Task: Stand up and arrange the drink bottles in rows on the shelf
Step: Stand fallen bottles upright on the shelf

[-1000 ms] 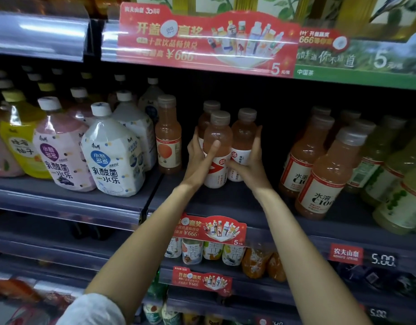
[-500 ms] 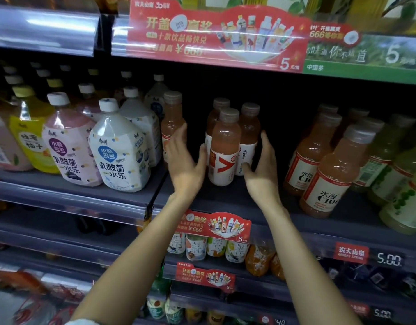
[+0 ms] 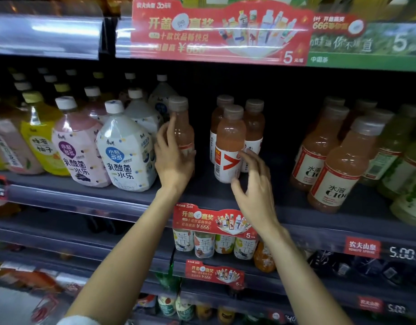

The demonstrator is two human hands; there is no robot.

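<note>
Change: the left hand (image 3: 173, 158) has been shifted left of the front bottle (image 3: 228, 146) since earlier.
Left hand: curled around a lone bottle (image 3: 182, 127).
Right hand (image 3: 256, 186): fingers spread, touching the front bottle.
Shelf (image 3: 202, 195): 3 clustered bottles upright.

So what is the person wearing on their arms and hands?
Nothing on the hands: the left hand and right hand are bare, no gloves, rings or watch that I can see. Both forearms are bare too. Only a bit of white sleeve shows low on the left arm.
</note>
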